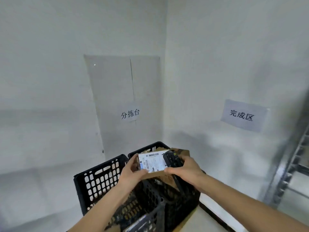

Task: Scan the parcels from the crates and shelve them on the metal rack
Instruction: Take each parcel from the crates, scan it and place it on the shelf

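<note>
Parcel (153,162) between hands: left (132,169) grips edge, right (184,169) holds scanner (172,159).

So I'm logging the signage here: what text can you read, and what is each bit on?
"分拣台": paper sign on the wall panel ahead.
"完成区": paper sign on the right wall, beside the rack.
"05 120": partly legible on the parcel label; its barcodes and small print are too blurred to read.
</note>
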